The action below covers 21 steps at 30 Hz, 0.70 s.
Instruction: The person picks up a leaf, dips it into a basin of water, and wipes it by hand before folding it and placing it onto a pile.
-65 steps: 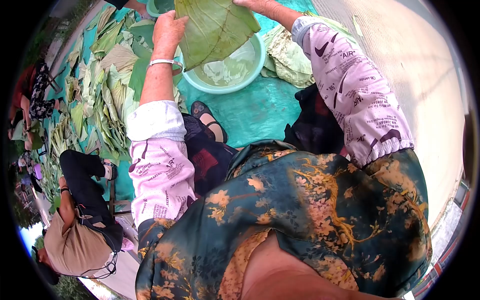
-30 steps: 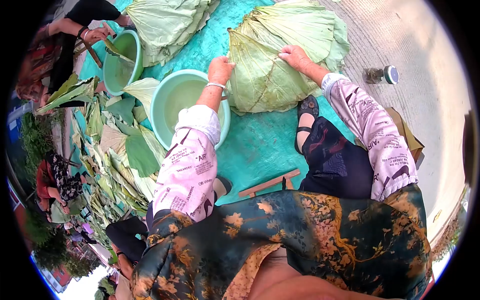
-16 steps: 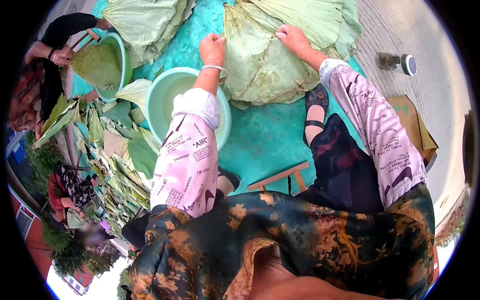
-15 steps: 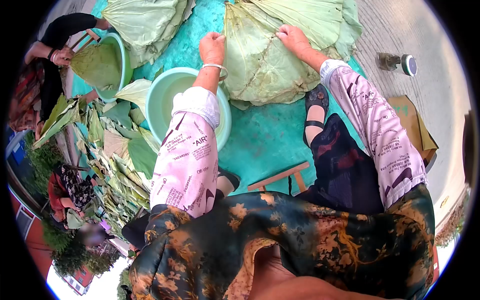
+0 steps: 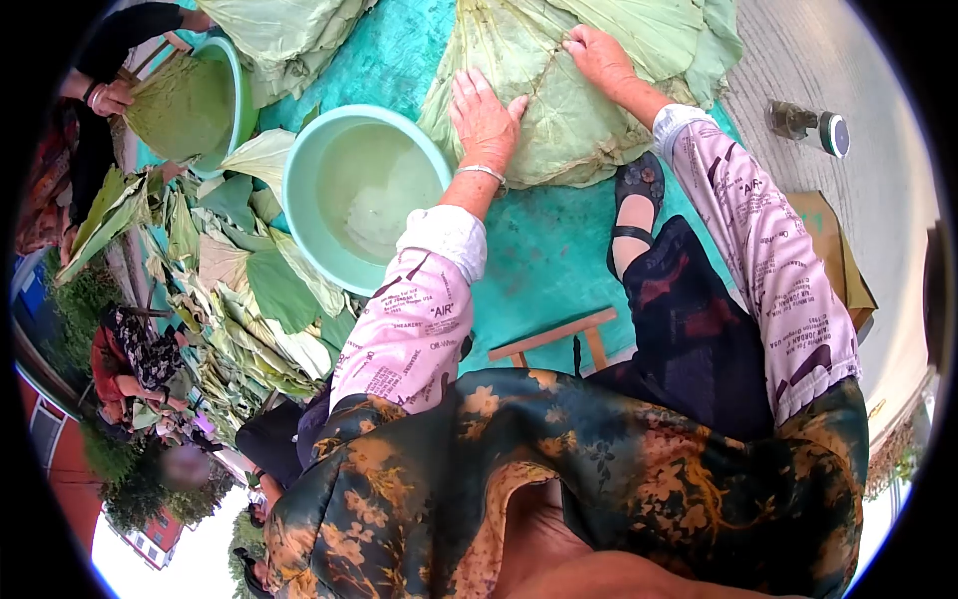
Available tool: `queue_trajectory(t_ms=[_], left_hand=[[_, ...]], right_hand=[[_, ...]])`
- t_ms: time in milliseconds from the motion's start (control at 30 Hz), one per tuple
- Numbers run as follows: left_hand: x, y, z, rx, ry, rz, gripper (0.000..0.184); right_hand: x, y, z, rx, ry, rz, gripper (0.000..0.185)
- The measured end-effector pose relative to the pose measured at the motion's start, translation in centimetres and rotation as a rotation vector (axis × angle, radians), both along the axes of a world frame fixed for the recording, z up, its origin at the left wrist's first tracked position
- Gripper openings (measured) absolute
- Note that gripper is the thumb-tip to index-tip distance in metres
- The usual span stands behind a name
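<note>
My left hand (image 5: pixel 486 118) lies flat with spread fingers on the left part of a large pale green leaf (image 5: pixel 559 125), the top one of a layered stack. On the same leaf's right side, my right hand (image 5: pixel 599 58) has its thumb and fingertips pinched together at the leaf's surface; a vein or fold runs beside them. Left of my left hand stands a light green basin (image 5: pixel 299 205) with cloudy water in it. The stack rests on a turquoise sheet (image 5: pixel 529 255), its upper end cut off by the view.
Loose leaves (image 5: pixel 254 299) lie heaped at the left. Another person's hand (image 5: pixel 110 98) holds a leaf over a second basin (image 5: pixel 242 90). A second leaf stack (image 5: pixel 284 40) is at the top. A jar (image 5: pixel 808 125), a cardboard box (image 5: pixel 833 255) and a wooden stool (image 5: pixel 559 334) are nearby.
My left hand has opened from a pinch at the leaf's left edge and moved down and right onto the leaf. My right hand stays pinched. The co-worker's leaf is lower over the second basin.
</note>
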State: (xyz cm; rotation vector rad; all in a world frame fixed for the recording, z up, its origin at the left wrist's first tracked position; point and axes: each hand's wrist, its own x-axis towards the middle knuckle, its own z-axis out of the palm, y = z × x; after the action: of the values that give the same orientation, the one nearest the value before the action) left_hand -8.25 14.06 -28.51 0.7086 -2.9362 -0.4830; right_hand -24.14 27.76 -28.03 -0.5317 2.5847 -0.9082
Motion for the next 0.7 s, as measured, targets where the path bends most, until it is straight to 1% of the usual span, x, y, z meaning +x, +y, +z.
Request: queue_trajectory(t_ms=[33, 67, 133, 167, 200, 233, 267, 300, 333, 400, 467, 500, 600, 633, 700], left_hand=[[0.3, -0.1, -0.5, 0.008, -0.060, 0.036, 0.085], [0.2, 0.0, -0.9, 0.037, -0.054, 0.023, 0.086], [0.2, -0.1, -2.0, 0.063, -0.049, 0.029, 0.088], [0.2, -0.1, -2.7, 0.075, -0.049, 0.036, 0.089], [0.1, 0.2, -2.7, 0.124, -0.043, 0.061, 0.089], [-0.1, 0.5, -3.7, 0.108, -0.026, 0.061, 0.089], [-0.3, 0.8, -4.5, 0.102, -0.014, 0.072, 0.089], [-0.6, 1.0, -3.5, 0.107, 0.013, 0.068, 0.088], [-0.8, 1.1, -3.8, 0.123, 0.031, 0.077, 0.089], [-0.8, 1.3, -4.4, 0.108, 0.091, 0.087, 0.090], [-0.7, 1.3, -4.1, 0.107, 0.121, 0.094, 0.090], [-0.7, 1.3, -4.1, 0.112, 0.139, 0.090, 0.090], [-0.9, 1.7, -4.3, 0.070, 0.196, 0.098, 0.089], [-0.8, 1.5, -4.3, 0.092, 0.203, 0.097, 0.089], [-1.2, 1.5, -4.8, 0.047, 0.194, 0.106, 0.090]], right_hand=[[0.0, 0.1, -0.1, 0.011, 0.017, 0.009, 0.028], [-0.1, 0.3, -0.5, 0.018, 0.031, 0.027, 0.028], [-0.2, 0.6, -1.7, -0.082, 0.136, 0.008, 0.029], [-0.2, 0.9, -1.2, -0.133, 0.094, 0.024, 0.028], [-0.1, 1.2, -0.8, -0.147, 0.149, 0.031, 0.027], [-0.2, 1.6, -0.2, -0.130, 0.186, 0.056, 0.028], [-0.5, 2.0, -0.3, -0.111, 0.536, 0.228, 0.033], [-1.1, 2.1, 1.5, 0.043, 0.702, 0.402, 0.040], [-0.5, 1.9, 1.8, -0.035, 0.740, 0.530, 0.047], [1.7, 1.3, 1.6, 0.003, 0.752, 0.713, 0.055], [3.0, 1.9, -0.7, 0.208, 0.703, 0.725, 0.062], [3.1, 2.1, -1.2, 0.160, 0.739, 0.752, 0.064], [2.6, 2.2, -1.2, 0.237, 0.761, 0.774, 0.065], [2.7, 2.0, -1.4, 0.184, 0.795, 0.782, 0.065], [2.4, 2.0, -2.0, 0.207, 0.794, 0.790, 0.064]])
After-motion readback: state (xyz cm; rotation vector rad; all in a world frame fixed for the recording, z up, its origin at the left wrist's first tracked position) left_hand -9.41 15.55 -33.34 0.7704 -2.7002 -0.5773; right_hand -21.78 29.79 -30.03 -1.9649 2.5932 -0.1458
